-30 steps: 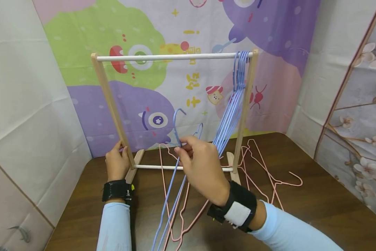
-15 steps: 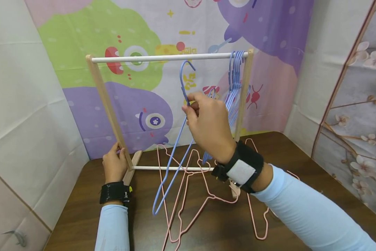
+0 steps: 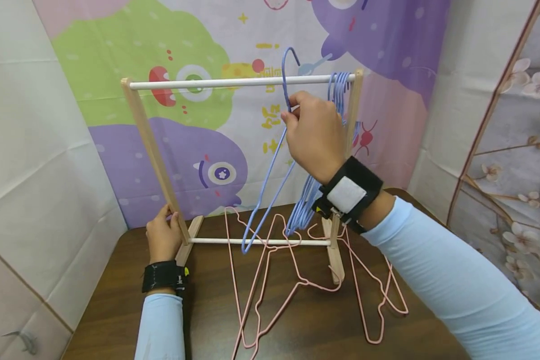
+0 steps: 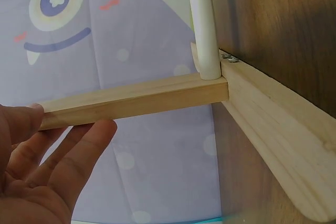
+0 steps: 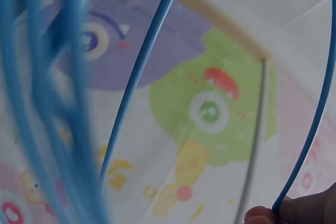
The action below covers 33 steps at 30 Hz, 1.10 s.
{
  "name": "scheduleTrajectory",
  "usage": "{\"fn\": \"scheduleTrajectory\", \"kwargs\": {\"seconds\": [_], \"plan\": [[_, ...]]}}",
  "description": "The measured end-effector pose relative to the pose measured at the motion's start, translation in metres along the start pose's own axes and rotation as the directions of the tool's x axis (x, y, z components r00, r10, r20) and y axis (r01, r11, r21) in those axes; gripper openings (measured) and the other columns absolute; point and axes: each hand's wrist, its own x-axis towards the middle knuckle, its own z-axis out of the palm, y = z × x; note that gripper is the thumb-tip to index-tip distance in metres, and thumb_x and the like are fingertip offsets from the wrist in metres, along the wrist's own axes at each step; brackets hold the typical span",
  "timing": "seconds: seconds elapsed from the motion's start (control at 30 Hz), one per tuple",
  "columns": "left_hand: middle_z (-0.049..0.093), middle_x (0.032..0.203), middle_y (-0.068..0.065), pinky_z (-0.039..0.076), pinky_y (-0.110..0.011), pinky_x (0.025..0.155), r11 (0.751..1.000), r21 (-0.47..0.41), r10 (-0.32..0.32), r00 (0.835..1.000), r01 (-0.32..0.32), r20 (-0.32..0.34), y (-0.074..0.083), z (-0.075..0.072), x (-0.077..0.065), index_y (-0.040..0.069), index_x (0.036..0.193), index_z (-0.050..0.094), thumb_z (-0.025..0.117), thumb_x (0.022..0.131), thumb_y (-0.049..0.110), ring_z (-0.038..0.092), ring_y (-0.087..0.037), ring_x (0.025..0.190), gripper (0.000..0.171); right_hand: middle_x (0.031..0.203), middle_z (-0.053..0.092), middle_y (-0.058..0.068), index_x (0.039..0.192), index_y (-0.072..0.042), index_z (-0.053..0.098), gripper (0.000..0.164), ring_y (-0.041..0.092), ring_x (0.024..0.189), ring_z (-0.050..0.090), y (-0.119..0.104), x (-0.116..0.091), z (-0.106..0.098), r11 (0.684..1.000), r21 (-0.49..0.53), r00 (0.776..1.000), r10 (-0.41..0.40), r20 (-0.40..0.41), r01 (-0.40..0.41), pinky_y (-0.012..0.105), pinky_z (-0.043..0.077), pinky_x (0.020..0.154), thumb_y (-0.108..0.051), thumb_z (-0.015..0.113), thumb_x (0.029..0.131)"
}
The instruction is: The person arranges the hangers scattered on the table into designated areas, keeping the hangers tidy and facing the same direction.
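In the head view my right hand [image 3: 315,135] pinches a blue wire clothes hanger [image 3: 284,70] just below its hook. The hook's top stands above the white top rail [image 3: 206,84] of a small wooden rack, and its body slants down to the left. Several blue hangers [image 3: 303,210] hang bunched at the rail's right end, partly behind that hand. My left hand [image 3: 161,237] grips the rack's left post [image 3: 152,145] low down. In the left wrist view the thumb lies on one side of the post [image 4: 131,98] and fingers on the other.
Pink wire hangers [image 3: 282,308] lie overlapping on the brown wooden table [image 3: 116,310], some crossing the rack's lower rail [image 3: 215,241]. More pink hangers [image 3: 361,307] lie at the right, partly behind the right forearm. A patterned cloth [image 3: 179,150] hangs behind the rack.
The right hand has raised the blue hanger from near the table to rail height, moving up and right. The left hand keeps its place on the post.
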Motion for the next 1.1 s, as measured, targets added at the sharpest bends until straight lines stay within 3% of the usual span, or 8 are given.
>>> {"fn": "scheduleTrajectory", "kwargs": {"seconds": [0.17,0.57,1.1], "plan": [[0.069,0.125,-0.022,0.052,-0.062,0.093,1.000,0.001,-0.016,1.000,0.016,0.016,0.001,0.000,0.000,0.001,0.135,0.064,0.058,0.105,0.013,0.068,-0.047,0.108,0.033,0.102,0.078,0.009,0.119,-0.004,0.072,0.026,0.025,0.088,0.072,0.015,0.011,0.000,0.995,-0.077,0.998,0.063,0.000,-0.063,0.045,0.053,0.073,-0.021,0.065,0.102],[0.070,0.124,-0.023,0.049,-0.063,0.096,1.000,-0.002,0.000,1.000,0.000,0.001,0.002,-0.001,-0.001,0.000,0.134,0.064,0.060,0.103,0.009,0.066,-0.048,0.112,0.033,0.108,0.077,0.013,0.120,-0.003,0.071,0.027,0.032,0.099,0.072,0.044,0.018,0.008,0.977,-0.121,0.984,0.178,-0.011,-0.178,0.053,0.055,0.079,-0.021,0.064,0.102],[0.069,0.126,-0.022,0.050,-0.063,0.096,1.000,-0.008,-0.013,1.000,0.014,0.013,0.004,-0.003,-0.002,0.000,0.136,0.063,0.059,0.104,0.009,0.066,-0.048,0.112,0.034,0.104,0.074,0.017,0.118,-0.002,0.068,0.026,0.038,0.095,0.069,0.065,0.012,0.010,0.972,-0.114,0.978,0.206,-0.027,-0.208,0.055,0.053,0.076,-0.021,0.063,0.101]]}}
